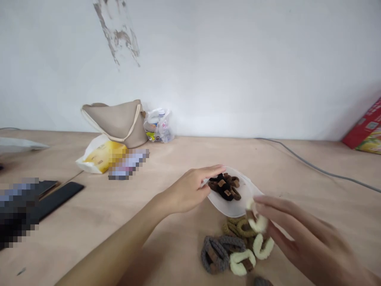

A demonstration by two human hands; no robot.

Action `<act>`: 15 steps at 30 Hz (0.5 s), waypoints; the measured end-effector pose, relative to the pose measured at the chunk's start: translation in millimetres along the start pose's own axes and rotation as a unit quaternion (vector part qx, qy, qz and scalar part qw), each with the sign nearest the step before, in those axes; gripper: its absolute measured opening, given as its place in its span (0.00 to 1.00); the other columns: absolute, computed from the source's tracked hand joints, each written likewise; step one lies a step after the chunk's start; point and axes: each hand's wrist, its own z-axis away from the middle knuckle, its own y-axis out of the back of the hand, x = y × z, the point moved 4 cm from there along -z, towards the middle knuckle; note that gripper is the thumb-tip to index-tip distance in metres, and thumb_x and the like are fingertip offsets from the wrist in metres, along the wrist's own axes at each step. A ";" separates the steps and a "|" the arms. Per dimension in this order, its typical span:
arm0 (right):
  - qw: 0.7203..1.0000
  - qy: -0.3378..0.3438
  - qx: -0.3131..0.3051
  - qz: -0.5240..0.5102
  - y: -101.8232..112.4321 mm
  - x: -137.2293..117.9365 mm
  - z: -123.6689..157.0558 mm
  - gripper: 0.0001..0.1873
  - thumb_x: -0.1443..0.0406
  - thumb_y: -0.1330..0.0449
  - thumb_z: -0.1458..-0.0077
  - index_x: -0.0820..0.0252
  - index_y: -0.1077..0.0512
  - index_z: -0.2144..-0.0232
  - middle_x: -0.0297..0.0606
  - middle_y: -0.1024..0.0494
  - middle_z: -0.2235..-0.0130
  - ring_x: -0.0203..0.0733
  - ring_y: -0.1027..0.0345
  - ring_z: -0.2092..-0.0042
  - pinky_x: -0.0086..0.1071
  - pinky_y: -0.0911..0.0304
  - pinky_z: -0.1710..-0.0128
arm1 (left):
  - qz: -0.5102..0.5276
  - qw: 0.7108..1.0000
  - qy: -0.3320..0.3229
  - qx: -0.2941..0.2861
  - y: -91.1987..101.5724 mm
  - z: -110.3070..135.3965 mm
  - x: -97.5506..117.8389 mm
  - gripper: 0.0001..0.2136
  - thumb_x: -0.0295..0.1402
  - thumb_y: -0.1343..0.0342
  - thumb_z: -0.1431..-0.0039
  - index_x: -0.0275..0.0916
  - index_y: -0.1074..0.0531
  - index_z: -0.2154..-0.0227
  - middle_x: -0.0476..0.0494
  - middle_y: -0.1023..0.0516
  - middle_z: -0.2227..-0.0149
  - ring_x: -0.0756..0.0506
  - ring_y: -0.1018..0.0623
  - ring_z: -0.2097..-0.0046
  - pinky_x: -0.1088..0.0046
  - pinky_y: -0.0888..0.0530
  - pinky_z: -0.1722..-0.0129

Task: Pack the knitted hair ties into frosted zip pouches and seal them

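Note:
My left hand grips the left edge of a whitish translucent pouch or shallow dish, thumb and fingers closed on its rim. Inside it lie several dark hair ties, black and brown with small tan tags. Between the fingertips of my right hand, a cream hair tie is pinched, slightly blurred, at the container's near right edge. Below on the table are grey hair ties, olive-brown ones and two more cream ones. At the bottom edge another grey piece is cut off.
Against the wall stand a beige bag and a clear plastic bag. A yellow-and-white packet lies before them. On the left is a black flat object. A grey cable crosses the right side, near a red box.

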 end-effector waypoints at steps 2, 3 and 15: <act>1.000 -0.026 0.014 0.010 -4.2 -1.7 -8.5 0.17 0.72 0.47 0.42 0.58 0.34 0.50 0.42 0.29 0.48 0.40 0.30 0.52 0.29 0.34 0.52 | 0.002 1.000 -0.001 0.002 0.0 0.0 -0.2 0.31 0.18 0.56 0.52 0.45 0.36 0.44 0.54 0.38 0.40 0.45 0.37 0.39 0.64 0.41 0.39; 0.999 -0.030 0.015 0.007 -4.9 -2.6 -8.0 0.16 0.72 0.48 0.42 0.59 0.33 0.51 0.42 0.28 0.48 0.40 0.30 0.52 0.29 0.34 0.52 | 0.002 1.000 -0.002 0.002 -0.1 -0.1 -0.2 0.31 0.18 0.56 0.52 0.45 0.37 0.44 0.54 0.38 0.40 0.45 0.37 0.39 0.65 0.40 0.39; 0.994 0.084 -0.067 -0.018 -6.0 -12.6 11.0 0.15 0.69 0.57 0.36 0.58 0.30 0.61 0.35 0.21 0.67 0.36 0.26 0.70 0.26 0.32 0.71 | 0.007 1.000 0.011 -0.007 0.3 -0.8 0.0 0.31 0.18 0.56 0.52 0.46 0.37 0.43 0.56 0.39 0.40 0.45 0.38 0.38 0.65 0.42 0.39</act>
